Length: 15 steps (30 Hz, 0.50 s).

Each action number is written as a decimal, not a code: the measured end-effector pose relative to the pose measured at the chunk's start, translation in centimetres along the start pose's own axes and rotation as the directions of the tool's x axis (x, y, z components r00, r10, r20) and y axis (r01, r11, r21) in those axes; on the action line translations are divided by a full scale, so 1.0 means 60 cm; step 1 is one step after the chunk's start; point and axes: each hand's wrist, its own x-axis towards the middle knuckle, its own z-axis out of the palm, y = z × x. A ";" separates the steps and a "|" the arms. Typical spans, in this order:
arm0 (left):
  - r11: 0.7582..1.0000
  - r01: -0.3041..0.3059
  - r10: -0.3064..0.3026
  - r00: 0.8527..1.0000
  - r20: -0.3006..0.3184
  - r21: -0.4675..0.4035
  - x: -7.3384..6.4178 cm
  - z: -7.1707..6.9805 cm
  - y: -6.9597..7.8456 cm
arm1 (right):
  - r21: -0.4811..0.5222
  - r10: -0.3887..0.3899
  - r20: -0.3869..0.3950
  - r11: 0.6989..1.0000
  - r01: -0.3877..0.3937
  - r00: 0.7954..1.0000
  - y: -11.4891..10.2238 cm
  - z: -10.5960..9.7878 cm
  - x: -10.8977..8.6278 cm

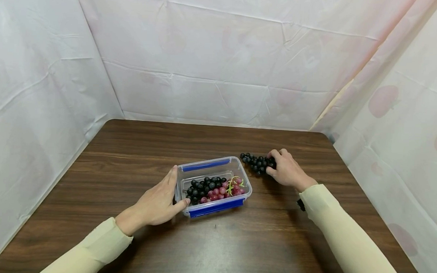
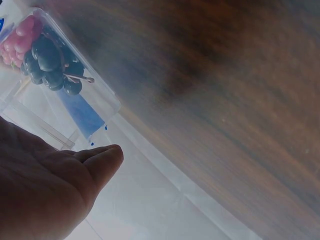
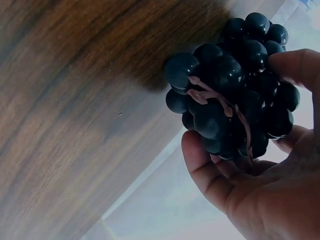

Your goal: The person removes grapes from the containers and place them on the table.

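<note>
A clear plastic container [image 1: 251, 185] with blue side latches stands on the table, holding a bunch of black grapes [image 1: 196, 190] and a bunch of red grapes [image 1: 216, 194] with green stems. My left hand [image 1: 156, 202] rests against its left end, fingers straight along the wall and thumb at the front corner. To the container's right, my right hand [image 1: 286, 169] grips another bunch of black grapes [image 1: 257, 164] by its right end. Thumb and fingers curl round this bunch in the right wrist view, where its brownish stem [image 3: 220, 102] shows.
A dark wood-grain table [image 1: 214, 249] lies under everything. White sheeting [image 1: 213, 64] hangs behind it and along both sides, with a faint fruit print on the right. A dark band [image 1: 301, 204] sits at the right wrist.
</note>
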 end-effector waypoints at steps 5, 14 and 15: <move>1.000 -0.001 0.001 1.000 0.001 -0.001 0.000 0.000 0.000 | -0.003 -0.007 -0.004 1.000 0.007 1.000 0.000 -0.003 -0.003; 1.000 0.004 -0.004 1.000 0.006 -0.005 -0.001 -0.001 0.001 | -0.008 -0.015 0.014 1.000 0.016 1.000 -0.006 -0.011 -0.007; 1.000 0.004 -0.004 1.000 0.007 -0.005 -0.001 -0.001 0.002 | -0.008 -0.014 0.014 1.000 0.014 1.000 -0.006 -0.011 -0.007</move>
